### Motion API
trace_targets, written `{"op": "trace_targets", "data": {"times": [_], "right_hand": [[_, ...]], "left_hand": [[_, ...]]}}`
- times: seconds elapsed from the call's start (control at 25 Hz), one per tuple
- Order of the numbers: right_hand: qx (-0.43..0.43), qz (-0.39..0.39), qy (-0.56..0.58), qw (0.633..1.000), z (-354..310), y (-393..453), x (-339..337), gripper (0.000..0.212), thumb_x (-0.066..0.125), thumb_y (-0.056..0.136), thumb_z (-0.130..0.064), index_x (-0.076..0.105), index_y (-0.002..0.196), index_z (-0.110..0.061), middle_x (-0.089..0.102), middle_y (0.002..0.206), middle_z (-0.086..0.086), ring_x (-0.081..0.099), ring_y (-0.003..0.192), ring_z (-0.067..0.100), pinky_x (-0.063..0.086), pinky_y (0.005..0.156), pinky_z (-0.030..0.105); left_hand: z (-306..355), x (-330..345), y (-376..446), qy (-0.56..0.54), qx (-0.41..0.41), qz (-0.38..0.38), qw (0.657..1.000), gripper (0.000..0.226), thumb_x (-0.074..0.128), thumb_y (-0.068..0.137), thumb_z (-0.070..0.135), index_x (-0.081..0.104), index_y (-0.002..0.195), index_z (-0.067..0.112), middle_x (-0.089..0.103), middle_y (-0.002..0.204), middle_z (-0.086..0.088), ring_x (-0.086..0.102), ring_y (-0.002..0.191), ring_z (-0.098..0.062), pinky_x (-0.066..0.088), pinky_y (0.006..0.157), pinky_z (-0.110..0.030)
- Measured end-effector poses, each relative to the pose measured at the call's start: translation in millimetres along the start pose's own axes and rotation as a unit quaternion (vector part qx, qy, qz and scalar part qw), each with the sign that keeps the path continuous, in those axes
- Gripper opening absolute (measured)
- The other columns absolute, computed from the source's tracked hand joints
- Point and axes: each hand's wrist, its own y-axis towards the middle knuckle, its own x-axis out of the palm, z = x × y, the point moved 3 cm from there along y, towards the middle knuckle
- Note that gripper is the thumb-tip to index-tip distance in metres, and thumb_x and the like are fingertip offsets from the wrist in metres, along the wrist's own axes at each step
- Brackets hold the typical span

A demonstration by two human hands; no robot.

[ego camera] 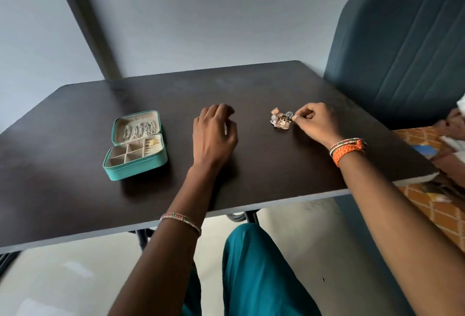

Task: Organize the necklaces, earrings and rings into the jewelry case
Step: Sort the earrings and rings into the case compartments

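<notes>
A teal jewelry case (136, 164) lies open on the left of the dark table (75, 202). Its lid holds three hanging necklaces (139, 130). A gold earring (152, 142) sits in the tray's back right section, and the square compartments look bare. A small pile of earrings and rings (279, 120) lies right of centre. My right hand (317, 122) pinches a piece at the pile's right edge. My left hand (214, 134) hovers between case and pile, fingers loosely curled, holding nothing that I can see.
A dark blue chair (402, 44) stands behind the table's right corner. An orange patterned cloth (432, 205) and another person's hand (450, 124) lie off the table's right edge. A grey wall with a dark beam (85, 21) is behind.
</notes>
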Motion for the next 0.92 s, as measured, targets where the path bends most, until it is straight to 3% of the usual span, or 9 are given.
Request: {"op": "trace_targets", "data": {"times": [0.32,0.48,0.6,0.68,0.8,0.88,0.92], "right_hand": [[-0.021,-0.012,-0.003,1.0,2,-3,1,0.006,0.069,0.078,-0.018,0.064,0.08,-0.017,0.06,0.089,0.003,0.056,0.082,0.017,0.042,0.072,0.026],[-0.036,-0.004,-0.03,0.999,0,0,2,0.007,0.066,0.082,-0.017,0.064,0.076,-0.016,0.062,0.091,0.009,0.059,0.084,0.019,0.043,0.073,0.026],[-0.006,0.047,0.018,0.999,5,0,2,0.014,0.063,0.083,-0.012,0.058,0.071,-0.017,0.066,0.079,0.006,0.064,0.078,0.025,0.054,0.072,0.038],[-0.009,0.101,0.046,0.994,-3,-5,-1,0.016,0.061,0.085,-0.01,0.055,0.071,-0.017,0.064,0.077,0.004,0.063,0.075,0.025,0.053,0.069,0.039],[-0.042,0.101,0.142,0.984,-41,-26,-1,0.013,0.061,0.089,-0.016,0.058,0.076,-0.017,0.063,0.075,0.0,0.061,0.07,0.015,0.048,0.065,0.028],[-0.055,0.007,0.244,0.968,-76,-47,10,0.013,0.058,0.092,-0.018,0.061,0.079,-0.019,0.065,0.076,-0.004,0.059,0.067,0.006,0.048,0.061,0.025],[-0.067,-0.043,0.273,0.959,-94,-58,16,0.015,0.056,0.094,-0.018,0.062,0.081,-0.021,0.065,0.078,-0.006,0.059,0.067,0.002,0.047,0.06,0.021]], "left_hand": [[-5,-5,-3,-0.039,-0.042,0.009,0.998,0.021,0.047,0.076,0.013,0.063,0.09,0.013,0.066,0.091,-0.002,0.054,0.091,-0.024,0.045,0.073,-0.035],[-2,-8,-2,-0.03,-0.048,0.021,0.998,0.02,0.047,0.076,0.015,0.063,0.087,0.013,0.067,0.089,-0.002,0.053,0.092,-0.024,0.039,0.077,-0.032],[-5,-7,-6,0.009,-0.054,0.04,0.998,0.018,0.051,0.077,0.014,0.064,0.089,0.014,0.065,0.094,-0.002,0.052,0.095,-0.024,0.029,0.082,-0.029],[-7,-9,-6,0.021,-0.061,0.058,0.996,0.02,0.051,0.077,0.015,0.064,0.092,0.015,0.063,0.097,-0.001,0.052,0.096,-0.023,0.029,0.083,-0.029],[0,-12,-5,-0.106,-0.042,0.021,0.993,0.032,0.046,0.079,0.031,0.063,0.103,0.018,0.064,0.101,0.006,0.058,0.094,-0.014,0.042,0.081,-0.026],[6,-20,-12,-0.246,-0.061,-0.019,0.967,0.045,0.041,0.085,0.042,0.059,0.12,0.019,0.066,0.11,0.007,0.06,0.099,-0.005,0.044,0.078,-0.014],[7,-25,-19,-0.277,-0.064,-0.023,0.959,0.05,0.038,0.088,0.045,0.055,0.128,0.021,0.064,0.119,0.008,0.055,0.113,-0.002,0.042,0.086,-0.012]]}}
